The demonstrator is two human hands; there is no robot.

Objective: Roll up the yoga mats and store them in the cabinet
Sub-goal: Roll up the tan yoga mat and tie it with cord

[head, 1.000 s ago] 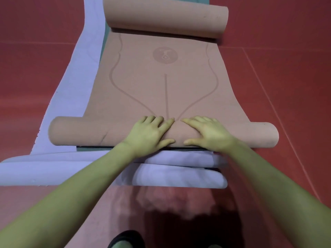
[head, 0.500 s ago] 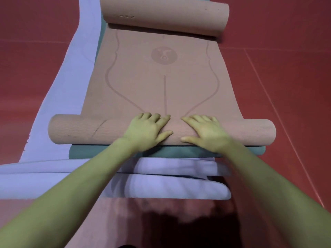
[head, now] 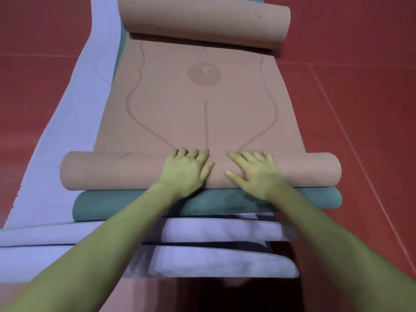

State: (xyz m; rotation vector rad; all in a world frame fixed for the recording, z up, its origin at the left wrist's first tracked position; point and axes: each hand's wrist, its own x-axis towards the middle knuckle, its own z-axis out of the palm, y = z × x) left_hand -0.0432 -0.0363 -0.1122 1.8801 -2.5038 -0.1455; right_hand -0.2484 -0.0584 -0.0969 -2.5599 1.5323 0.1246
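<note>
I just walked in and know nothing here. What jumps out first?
Two hands, left hand and right hand, press side by side on the near roll of a tan yoga mat in the middle of the red floor. Its far end is curled too, and beneath it lie a green mat and a lilac mat.
</note>
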